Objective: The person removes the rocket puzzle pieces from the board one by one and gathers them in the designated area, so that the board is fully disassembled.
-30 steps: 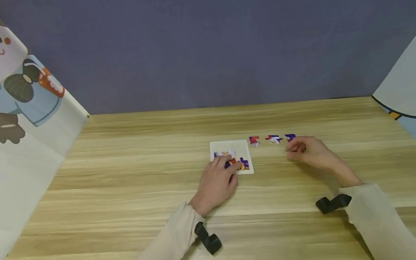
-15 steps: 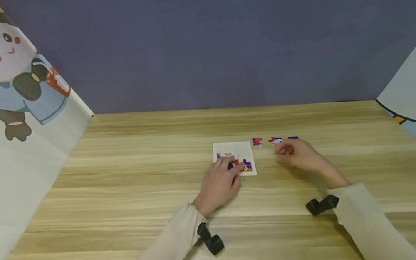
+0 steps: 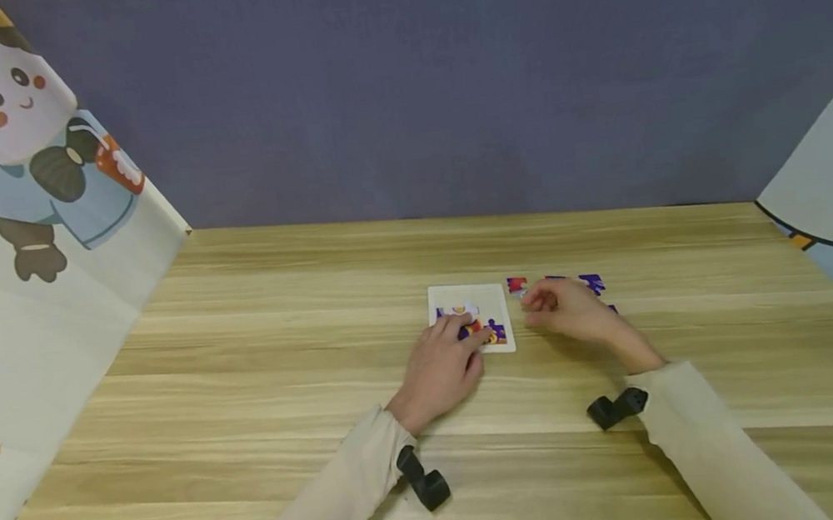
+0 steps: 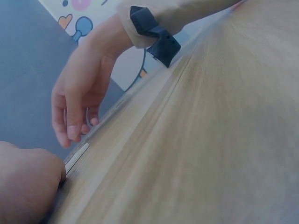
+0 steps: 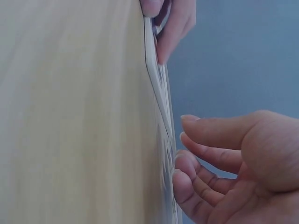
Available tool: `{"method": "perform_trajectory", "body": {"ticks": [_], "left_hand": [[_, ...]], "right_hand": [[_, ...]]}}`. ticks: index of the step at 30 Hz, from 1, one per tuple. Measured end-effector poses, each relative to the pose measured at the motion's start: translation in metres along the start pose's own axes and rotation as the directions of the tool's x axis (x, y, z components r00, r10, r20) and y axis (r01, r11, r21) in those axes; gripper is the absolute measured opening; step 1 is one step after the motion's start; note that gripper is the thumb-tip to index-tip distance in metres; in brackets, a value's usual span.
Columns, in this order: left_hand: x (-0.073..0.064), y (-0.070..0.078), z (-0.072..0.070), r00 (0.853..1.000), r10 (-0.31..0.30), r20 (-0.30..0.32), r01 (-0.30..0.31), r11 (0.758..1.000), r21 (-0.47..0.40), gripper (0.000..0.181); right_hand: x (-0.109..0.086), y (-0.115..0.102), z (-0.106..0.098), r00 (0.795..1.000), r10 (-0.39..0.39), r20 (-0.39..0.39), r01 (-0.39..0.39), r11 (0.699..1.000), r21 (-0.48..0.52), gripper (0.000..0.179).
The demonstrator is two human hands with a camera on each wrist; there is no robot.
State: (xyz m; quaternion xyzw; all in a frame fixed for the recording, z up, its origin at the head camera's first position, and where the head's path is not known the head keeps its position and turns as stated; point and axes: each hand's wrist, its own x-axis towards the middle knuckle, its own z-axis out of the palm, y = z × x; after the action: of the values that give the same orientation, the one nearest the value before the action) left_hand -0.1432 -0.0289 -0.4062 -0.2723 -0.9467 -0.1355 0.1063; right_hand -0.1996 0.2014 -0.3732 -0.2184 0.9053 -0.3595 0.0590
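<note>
My left hand (image 3: 442,366) rests on a white puzzle tray (image 3: 468,291), its fingertips lying over several purple, orange and white jigsaw pieces (image 3: 495,332) in the tray's near part. To the right of the tray, my right hand (image 3: 568,310) hovers over a row of loose jigsaw pieces. A red piece (image 3: 517,284) shows just beyond its fingertips, and a purple piece (image 3: 592,282) lies behind its knuckles. In the right wrist view the thumb (image 5: 210,130) and forefinger stand slightly apart with nothing visible between them; the other fingers are loosely bent.
Another purple piece (image 3: 613,308) peeks out beside the right wrist. The wooden table (image 3: 276,290) runs back to a dark blue-grey panel (image 3: 400,86). Cartoon-printed sheets (image 3: 23,164) flank it on the left and right. Black wrist mounts (image 3: 424,478) stick out from both sleeves.
My right hand has moved left along the row of loose pieces toward the tray, uncovering purple pieces behind it. My left hand keeps its place on the tray. The head view has shifted slightly.
</note>
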Motion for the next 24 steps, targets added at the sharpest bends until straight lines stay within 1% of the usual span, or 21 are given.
{"method": "perform_trajectory", "body": {"ticks": [5,11,19,24], "left_hand": [[0.0,0.0,0.0,1.0,0.004,-0.004,-0.004,1.0,-0.002,0.035],[0.0,0.0,0.0,1.0,0.004,0.0,-0.004,1.0,0.003,0.035],[0.001,0.001,-0.001,1.0,-0.004,0.015,0.004,1.0,0.001,0.036],[0.001,0.001,0.0,1.0,0.004,0.0,-0.004,1.0,0.0,0.035]], "right_hand": [[0.004,-0.005,0.005,1.0,-0.007,0.016,0.008,1.0,-0.007,0.016],[0.008,-0.009,0.011,0.999,-0.01,0.045,0.009,1.0,0.028,0.015],[0.013,-0.013,0.018,0.997,-0.024,0.077,0.021,0.999,0.04,0.021],[0.014,-0.017,0.02,0.994,0.0,0.106,-0.007,0.998,0.063,0.026]]}}
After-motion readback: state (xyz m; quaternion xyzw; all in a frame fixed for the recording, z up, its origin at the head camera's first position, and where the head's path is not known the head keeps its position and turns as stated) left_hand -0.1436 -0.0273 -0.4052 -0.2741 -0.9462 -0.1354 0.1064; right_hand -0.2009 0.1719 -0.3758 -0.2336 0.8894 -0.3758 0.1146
